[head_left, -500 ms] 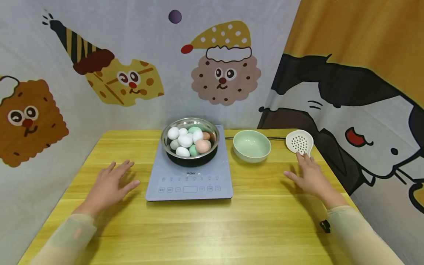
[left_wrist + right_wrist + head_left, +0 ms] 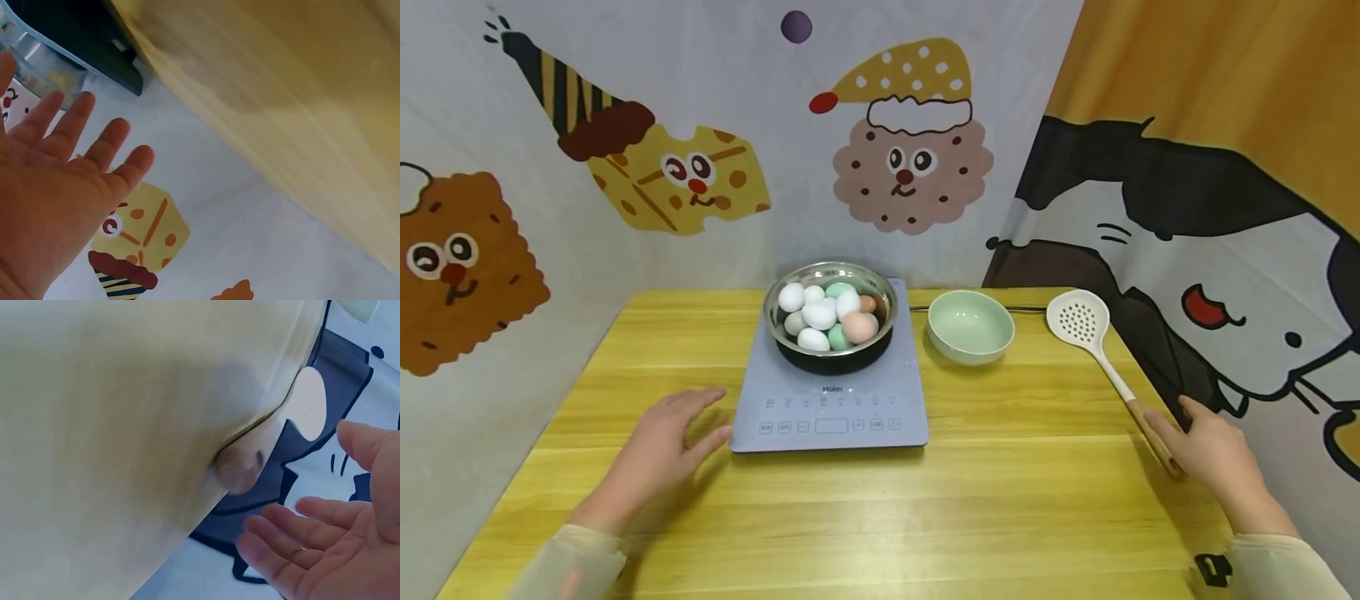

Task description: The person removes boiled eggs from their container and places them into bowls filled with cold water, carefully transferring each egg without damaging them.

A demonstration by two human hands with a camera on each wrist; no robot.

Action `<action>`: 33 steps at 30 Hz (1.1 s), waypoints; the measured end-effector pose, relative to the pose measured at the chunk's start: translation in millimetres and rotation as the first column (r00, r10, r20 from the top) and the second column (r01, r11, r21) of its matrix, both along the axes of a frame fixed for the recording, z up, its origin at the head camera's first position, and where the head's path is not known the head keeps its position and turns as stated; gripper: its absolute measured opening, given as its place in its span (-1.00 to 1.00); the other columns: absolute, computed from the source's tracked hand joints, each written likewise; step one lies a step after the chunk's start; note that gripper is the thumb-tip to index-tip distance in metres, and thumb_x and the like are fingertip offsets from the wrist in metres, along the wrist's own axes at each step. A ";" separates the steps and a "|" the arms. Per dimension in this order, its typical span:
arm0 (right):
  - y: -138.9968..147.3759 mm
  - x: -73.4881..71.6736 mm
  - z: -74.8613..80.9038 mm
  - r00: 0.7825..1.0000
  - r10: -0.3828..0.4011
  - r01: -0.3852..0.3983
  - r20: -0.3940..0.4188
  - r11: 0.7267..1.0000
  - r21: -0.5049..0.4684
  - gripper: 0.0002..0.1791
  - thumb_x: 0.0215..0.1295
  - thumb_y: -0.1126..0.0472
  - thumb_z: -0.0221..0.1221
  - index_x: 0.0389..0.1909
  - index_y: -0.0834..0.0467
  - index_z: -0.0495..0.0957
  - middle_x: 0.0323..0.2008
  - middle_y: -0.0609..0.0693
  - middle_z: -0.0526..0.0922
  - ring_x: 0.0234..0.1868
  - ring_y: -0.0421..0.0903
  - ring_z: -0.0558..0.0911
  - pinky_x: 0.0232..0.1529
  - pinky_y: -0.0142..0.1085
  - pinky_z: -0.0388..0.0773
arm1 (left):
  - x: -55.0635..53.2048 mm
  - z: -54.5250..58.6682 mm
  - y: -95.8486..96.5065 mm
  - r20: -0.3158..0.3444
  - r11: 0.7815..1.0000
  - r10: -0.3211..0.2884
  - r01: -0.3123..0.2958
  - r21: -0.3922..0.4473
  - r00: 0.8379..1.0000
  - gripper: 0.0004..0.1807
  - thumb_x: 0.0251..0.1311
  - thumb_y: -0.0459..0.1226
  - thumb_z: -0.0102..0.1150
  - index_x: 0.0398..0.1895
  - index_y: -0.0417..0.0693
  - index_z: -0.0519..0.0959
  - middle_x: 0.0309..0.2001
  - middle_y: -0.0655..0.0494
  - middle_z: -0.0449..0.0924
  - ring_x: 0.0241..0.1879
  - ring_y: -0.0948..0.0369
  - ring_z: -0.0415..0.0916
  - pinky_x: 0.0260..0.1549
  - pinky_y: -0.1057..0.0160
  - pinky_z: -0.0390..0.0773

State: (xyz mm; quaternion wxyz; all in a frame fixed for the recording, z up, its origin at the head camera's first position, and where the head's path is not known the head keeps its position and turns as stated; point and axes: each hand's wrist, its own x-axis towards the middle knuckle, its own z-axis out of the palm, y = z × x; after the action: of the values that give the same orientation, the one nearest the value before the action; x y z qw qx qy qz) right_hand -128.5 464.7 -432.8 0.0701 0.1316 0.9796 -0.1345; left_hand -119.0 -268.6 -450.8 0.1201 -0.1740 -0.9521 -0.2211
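Observation:
A white slotted spoon (image 2: 1078,318) with a wooden handle lies along the table's right side. My right hand (image 2: 1217,458) hovers beside the handle's end; in the right wrist view its fingers (image 2: 300,534) are spread and hold nothing. My left hand (image 2: 651,458), fingers loosely extended, is near the front left corner of the induction cooker (image 2: 831,429). On the cooker stands a steel pot (image 2: 880,333) filled with several eggs (image 2: 818,315), white, green and brownish pink. A pale green bowl (image 2: 972,333) sits right of the cooker; no contents show in it.
The wooden table (image 2: 850,525) ends at a cloth backdrop (image 2: 715,50) with cartoon prints behind and at the sides. A black cord (image 2: 1028,309) runs behind the bowl. A small black item (image 2: 1213,570) shows near my right sleeve.
My right hand has moved right and toward me, from the spoon's head to beside its handle end. My left hand has moved slightly right and nearer to the cooker's corner.

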 end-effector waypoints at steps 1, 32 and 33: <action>3.2 2.4 -0.7 1.000 0.000 0.000 0.027 1.000 0.004 0.21 0.56 -0.48 -0.11 0.53 0.66 0.02 0.31 0.76 0.32 0.19 0.75 0.40 0.06 0.52 0.47 | 0.7 -0.8 0.9 0.001 1.000 0.001 -0.001 -0.006 1.000 -0.37 0.33 -0.11 0.47 0.37 -0.23 0.59 0.31 -0.29 0.65 0.29 -0.41 0.53 0.28 -0.48 0.44; 5.3 18.3 -21.5 0.991 0.045 -0.047 0.123 0.999 0.018 -0.19 0.46 -0.05 0.34 0.32 0.59 0.37 -0.11 0.42 0.71 -0.19 0.25 0.65 -0.15 0.20 0.59 | -3.1 -12.2 15.6 0.129 0.999 0.032 -0.030 -0.015 0.991 -0.46 0.50 -0.07 0.29 0.45 -0.03 0.57 0.43 -0.33 0.53 0.42 -0.51 0.35 0.40 -0.54 0.25; 4.7 17.9 -21.2 0.991 0.042 -0.044 0.125 0.999 0.018 -0.21 0.46 -0.03 0.34 0.32 0.58 0.37 -0.12 0.41 0.71 -0.20 0.24 0.64 -0.16 0.19 0.58 | -3.3 -12.5 15.6 0.127 0.999 0.031 -0.030 -0.014 0.991 -0.46 0.50 -0.08 0.29 0.45 -0.03 0.57 0.43 -0.33 0.54 0.42 -0.51 0.35 0.40 -0.54 0.24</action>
State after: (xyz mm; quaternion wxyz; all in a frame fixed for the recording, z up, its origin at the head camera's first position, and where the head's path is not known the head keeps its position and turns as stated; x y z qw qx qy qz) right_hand -110.6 469.5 -454.0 0.1328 0.1194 0.9773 -0.1141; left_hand -122.3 -252.9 -463.3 0.0614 -0.1458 -0.9617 -0.2241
